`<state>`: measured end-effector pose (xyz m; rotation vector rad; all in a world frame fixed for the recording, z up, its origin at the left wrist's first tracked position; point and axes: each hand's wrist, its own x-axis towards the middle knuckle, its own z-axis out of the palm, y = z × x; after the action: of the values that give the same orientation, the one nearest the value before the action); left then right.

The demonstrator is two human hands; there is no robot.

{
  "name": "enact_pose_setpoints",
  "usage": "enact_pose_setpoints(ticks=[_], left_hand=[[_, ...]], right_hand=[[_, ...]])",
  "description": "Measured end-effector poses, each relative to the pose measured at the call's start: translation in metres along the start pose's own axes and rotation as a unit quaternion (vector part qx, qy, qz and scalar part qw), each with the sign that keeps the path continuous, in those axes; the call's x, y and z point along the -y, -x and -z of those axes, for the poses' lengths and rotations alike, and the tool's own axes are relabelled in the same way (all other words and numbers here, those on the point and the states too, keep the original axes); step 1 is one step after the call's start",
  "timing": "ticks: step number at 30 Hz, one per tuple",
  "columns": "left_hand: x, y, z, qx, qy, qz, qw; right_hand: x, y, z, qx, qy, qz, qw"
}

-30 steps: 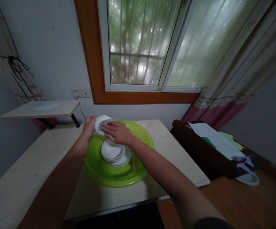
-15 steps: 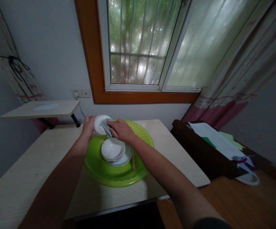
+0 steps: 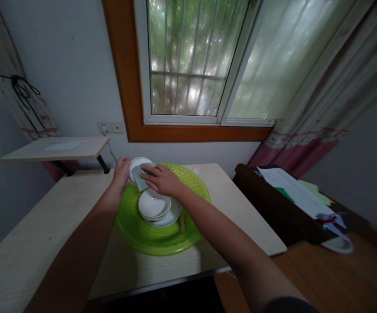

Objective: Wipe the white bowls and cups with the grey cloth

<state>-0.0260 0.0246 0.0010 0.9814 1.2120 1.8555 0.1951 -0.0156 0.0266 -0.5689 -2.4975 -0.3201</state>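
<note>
My left hand [image 3: 121, 173] grips the rim of a small white bowl [image 3: 135, 164], held tilted over the far edge of a round green basin [image 3: 157, 241]. My right hand [image 3: 162, 180] presses a grey-green cloth [image 3: 139, 177] flat against the inside of that bowl, fingers stretched over it. Below the hands, inside the basin, sits a stack of white bowls and a plate [image 3: 155, 207]. A thin stick, perhaps a chopstick [image 3: 182, 218], lies beside the stack.
The basin stands on a pale wooden table [image 3: 38, 226] under a barred window. A small side table [image 3: 58, 150] is at the left. A dark desk with papers [image 3: 292, 191] stands to the right, over a wooden floor.
My right hand has slid the cloth back and forth across the bowl. It now lies spread over the bowl's lower part. The left hand has held the bowl still.
</note>
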Motion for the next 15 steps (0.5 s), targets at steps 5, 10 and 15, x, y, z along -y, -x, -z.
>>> enact_pose_setpoints(ticks=[5, 10, 15], left_hand=[[-0.0008, -0.0009, -0.0002, -0.025, 0.007, -0.01, 1.0], [-0.0008, -0.0011, -0.0005, -0.024, -0.001, -0.006, 1.0], [0.0007, -0.0029, 0.0011, -0.019, 0.004, -0.001, 1.0]], right_hand=[[-0.0039, 0.0008, 0.0032, -0.014, 0.019, -0.045, 0.999], [-0.0082, 0.0005, 0.0005, -0.019, -0.013, -0.026, 0.999], [-0.0081, -0.0007, -0.0057, -0.022, -0.055, 0.017, 0.998]])
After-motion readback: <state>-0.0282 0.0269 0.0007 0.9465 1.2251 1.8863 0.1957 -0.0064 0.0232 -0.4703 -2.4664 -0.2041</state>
